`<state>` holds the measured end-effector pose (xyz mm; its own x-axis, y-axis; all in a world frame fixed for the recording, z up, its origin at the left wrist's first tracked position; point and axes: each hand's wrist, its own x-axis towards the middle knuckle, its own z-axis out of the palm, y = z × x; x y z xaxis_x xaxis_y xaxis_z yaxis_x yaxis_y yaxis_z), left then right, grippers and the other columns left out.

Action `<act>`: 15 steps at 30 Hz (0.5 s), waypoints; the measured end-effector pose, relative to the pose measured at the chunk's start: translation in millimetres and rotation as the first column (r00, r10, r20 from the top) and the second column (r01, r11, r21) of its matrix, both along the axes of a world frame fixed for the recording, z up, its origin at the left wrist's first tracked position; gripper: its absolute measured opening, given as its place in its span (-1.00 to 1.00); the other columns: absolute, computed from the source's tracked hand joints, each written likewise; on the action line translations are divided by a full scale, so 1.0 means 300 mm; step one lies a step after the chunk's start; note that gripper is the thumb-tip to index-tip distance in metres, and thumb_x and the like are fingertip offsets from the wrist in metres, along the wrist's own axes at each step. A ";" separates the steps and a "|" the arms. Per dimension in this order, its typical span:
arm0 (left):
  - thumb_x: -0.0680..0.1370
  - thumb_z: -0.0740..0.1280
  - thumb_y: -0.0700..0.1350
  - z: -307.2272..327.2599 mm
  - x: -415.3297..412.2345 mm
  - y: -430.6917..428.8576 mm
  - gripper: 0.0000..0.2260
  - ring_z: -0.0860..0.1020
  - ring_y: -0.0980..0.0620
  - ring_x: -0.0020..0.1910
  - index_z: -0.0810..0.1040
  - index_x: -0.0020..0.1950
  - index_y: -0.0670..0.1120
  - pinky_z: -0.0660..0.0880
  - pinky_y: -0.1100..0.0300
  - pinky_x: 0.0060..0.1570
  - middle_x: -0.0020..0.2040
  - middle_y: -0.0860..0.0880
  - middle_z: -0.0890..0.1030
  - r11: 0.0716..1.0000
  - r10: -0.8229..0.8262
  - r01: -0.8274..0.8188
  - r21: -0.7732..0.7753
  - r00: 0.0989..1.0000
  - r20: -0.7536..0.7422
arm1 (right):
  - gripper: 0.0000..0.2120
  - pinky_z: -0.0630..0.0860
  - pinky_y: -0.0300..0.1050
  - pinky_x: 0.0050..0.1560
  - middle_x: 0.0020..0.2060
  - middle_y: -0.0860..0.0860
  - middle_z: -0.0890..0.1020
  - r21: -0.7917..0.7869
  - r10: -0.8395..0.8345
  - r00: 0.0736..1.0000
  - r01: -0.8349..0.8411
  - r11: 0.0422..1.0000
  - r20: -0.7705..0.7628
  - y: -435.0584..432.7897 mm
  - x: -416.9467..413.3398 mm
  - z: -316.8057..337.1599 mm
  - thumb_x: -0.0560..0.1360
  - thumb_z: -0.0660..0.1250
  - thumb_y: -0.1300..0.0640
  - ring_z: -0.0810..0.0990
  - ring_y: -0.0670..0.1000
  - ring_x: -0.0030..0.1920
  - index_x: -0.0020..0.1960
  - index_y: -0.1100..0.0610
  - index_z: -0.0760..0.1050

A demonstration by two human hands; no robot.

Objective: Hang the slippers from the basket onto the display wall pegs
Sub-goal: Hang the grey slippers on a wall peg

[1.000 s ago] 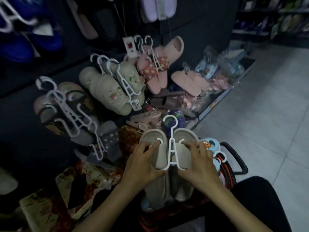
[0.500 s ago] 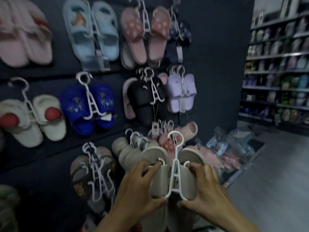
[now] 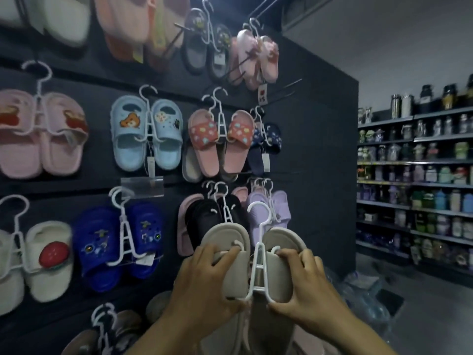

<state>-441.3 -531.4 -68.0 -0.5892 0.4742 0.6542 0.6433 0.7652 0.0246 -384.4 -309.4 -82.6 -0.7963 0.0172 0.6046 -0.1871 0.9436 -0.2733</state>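
A pair of beige slippers [image 3: 236, 278] sits clipped on a white plastic hanger [image 3: 259, 254], raised in front of the dark display wall [image 3: 320, 139]. My left hand [image 3: 202, 285] grips the left slipper and my right hand [image 3: 304, 290] grips the right one, thumbs under the lower edge. The hanger's hook points up, just below the black slippers [image 3: 204, 221] and lilac slippers [image 3: 280, 208] hanging on the wall. Bare metal pegs [image 3: 286, 89] stick out near the wall's upper right. The basket is out of view.
Rows of hung pairs cover the wall: light blue slippers [image 3: 146, 134], coral slippers [image 3: 220, 142], dark blue clogs [image 3: 120, 239], pink slippers [image 3: 41, 134]. Store shelves [image 3: 414, 183] with bottles stand at the right. Plastic-wrapped goods [image 3: 363, 295] lie on the floor at lower right.
Both hands have lifted the beige pair from the basket up to the wall. The view has swung upward from the basket and low rows to the upper rows.
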 end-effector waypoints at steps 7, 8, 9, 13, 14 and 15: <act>0.23 0.35 0.39 0.091 -0.192 0.087 -0.15 0.31 0.01 0.25 0.10 0.45 0.24 0.36 0.12 0.12 0.24 0.09 0.29 0.998 0.067 -0.067 -0.014 0.998 -0.015 | -0.32 0.46 -0.10 0.08 0.02 -0.11 0.19 -0.022 0.019 1.000 -0.019 1.000 -0.002 0.063 -0.237 0.106 0.19 0.36 -0.22 0.23 -0.03 0.09 0.22 -0.24 0.13; 0.23 0.34 0.39 0.097 -0.221 0.091 -0.15 0.31 0.00 0.24 0.10 0.44 0.24 0.36 0.12 0.11 0.23 0.08 0.29 0.996 0.082 -0.083 -0.017 0.996 -0.019 | -0.32 0.46 -0.09 0.08 0.01 -0.11 0.19 -0.022 0.028 1.000 -0.028 0.999 0.003 0.071 -0.270 0.117 0.18 0.37 -0.22 0.23 -0.03 0.10 0.20 -0.22 0.13; 0.20 0.33 0.41 0.100 -0.251 0.095 -0.15 0.34 -0.01 0.22 0.13 0.43 0.24 0.37 0.10 0.08 0.21 0.07 0.32 0.995 0.098 -0.098 -0.018 0.995 -0.027 | -0.31 0.46 -0.08 0.10 0.02 -0.10 0.19 -0.018 0.039 0.999 -0.038 0.999 0.010 0.080 -0.303 0.125 0.16 0.39 -0.23 0.22 -0.03 0.10 0.19 -0.21 0.13; 0.13 0.22 0.44 0.104 -0.356 0.112 -0.15 0.38 -0.03 0.19 0.18 0.40 0.25 0.37 0.06 0.04 0.18 0.06 0.35 0.991 0.133 -0.134 -0.024 0.989 -0.064 | -0.21 0.41 -0.08 0.15 0.05 -0.10 0.20 0.009 0.073 0.994 -0.074 0.997 0.076 0.116 -0.433 0.151 0.13 0.48 -0.32 0.18 -0.06 0.14 0.20 -0.22 0.12; 0.15 0.22 0.44 0.104 -0.378 0.116 -0.14 0.33 -0.03 0.23 0.13 0.41 0.25 0.36 0.06 0.09 0.22 0.06 0.32 0.988 0.147 -0.149 -0.035 0.988 -0.052 | -0.19 0.40 -0.08 0.17 0.06 -0.09 0.20 0.016 0.078 0.993 -0.079 0.997 0.090 0.124 -0.465 0.154 0.13 0.49 -0.33 0.18 -0.06 0.15 0.21 -0.23 0.12; 0.18 0.24 0.44 0.104 -0.399 0.122 -0.14 0.30 -0.03 0.27 0.09 0.42 0.24 0.35 0.06 0.13 0.25 0.06 0.29 0.986 0.159 -0.160 -0.045 0.987 -0.034 | -0.19 0.39 -0.08 0.18 0.06 -0.09 0.21 0.025 0.080 0.992 -0.082 0.996 0.096 0.130 -0.497 0.158 0.12 0.49 -0.35 0.19 -0.06 0.16 0.21 -0.23 0.12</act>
<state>-561.0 -494.8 -36.7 -0.6402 0.4066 0.6517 0.5126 0.8580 -0.0318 -533.5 -270.4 -35.3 -0.8483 -0.0662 0.5254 -0.2377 0.9342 -0.2661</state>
